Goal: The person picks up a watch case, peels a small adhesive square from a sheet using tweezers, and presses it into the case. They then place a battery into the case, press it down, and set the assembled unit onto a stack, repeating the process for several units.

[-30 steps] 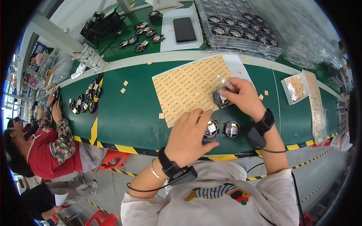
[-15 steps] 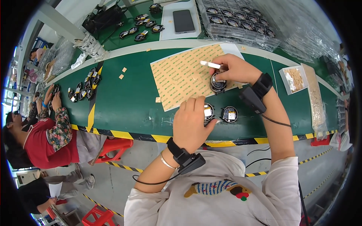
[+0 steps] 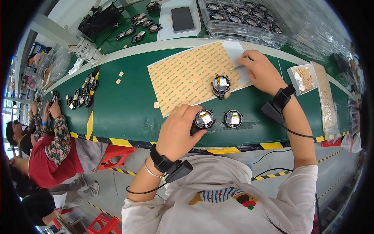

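My left hand point(image 3: 180, 125) has its fingers curled round the left edge of a round black watch case point(image 3: 204, 118) with exposed inner parts, near the table's front. To its right lies a second watch case point(image 3: 233, 119). Farther off, another open watch case point(image 3: 221, 82), seemingly stacked on one below, rests on a tan sheet of stickers point(image 3: 187, 74) with green print. My right hand point(image 3: 261, 73) is above the sheet's right edge, fingers closed on a slim pointed tool point(image 3: 236, 68) whose tip points left. Its exact kind is unclear.
Several watch cases lie left point(image 3: 83, 91) and at the back point(image 3: 140, 25), near a phone point(image 3: 182, 19). Clear trays point(image 3: 241, 19) of watch parts stand back right. A small box point(image 3: 302, 80) of tan scraps sits right. Co-workers sit left beyond striped tape point(image 3: 90, 121).
My right hand has let go of the watch case on the sheet and moved right with the tool. My left hand has shifted slightly left and down, drawing its watch case along.
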A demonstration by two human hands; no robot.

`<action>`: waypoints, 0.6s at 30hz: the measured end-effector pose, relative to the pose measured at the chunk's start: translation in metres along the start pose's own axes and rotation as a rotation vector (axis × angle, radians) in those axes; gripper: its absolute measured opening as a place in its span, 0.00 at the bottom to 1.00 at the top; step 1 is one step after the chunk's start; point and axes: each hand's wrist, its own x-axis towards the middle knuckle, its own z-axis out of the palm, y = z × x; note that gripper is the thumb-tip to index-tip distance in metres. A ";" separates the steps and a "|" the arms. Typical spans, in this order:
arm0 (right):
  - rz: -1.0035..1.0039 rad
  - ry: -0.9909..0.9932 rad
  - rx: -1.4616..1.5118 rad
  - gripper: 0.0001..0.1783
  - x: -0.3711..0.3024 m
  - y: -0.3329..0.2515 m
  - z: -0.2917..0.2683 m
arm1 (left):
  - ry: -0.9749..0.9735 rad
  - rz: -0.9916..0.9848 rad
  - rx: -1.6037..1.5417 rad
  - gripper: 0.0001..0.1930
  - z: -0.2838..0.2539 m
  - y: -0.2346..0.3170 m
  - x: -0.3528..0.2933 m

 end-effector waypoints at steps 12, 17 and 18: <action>-0.192 -0.338 0.292 0.27 0.031 -0.049 -0.013 | -0.004 -0.040 -0.012 0.27 -0.002 0.000 -0.005; -0.314 -0.266 0.267 0.26 0.027 -0.054 -0.001 | 0.006 -0.043 -0.007 0.29 -0.004 -0.001 -0.009; -0.312 -0.266 0.266 0.26 0.026 -0.055 0.000 | -0.003 -0.048 -0.012 0.29 -0.005 0.000 -0.009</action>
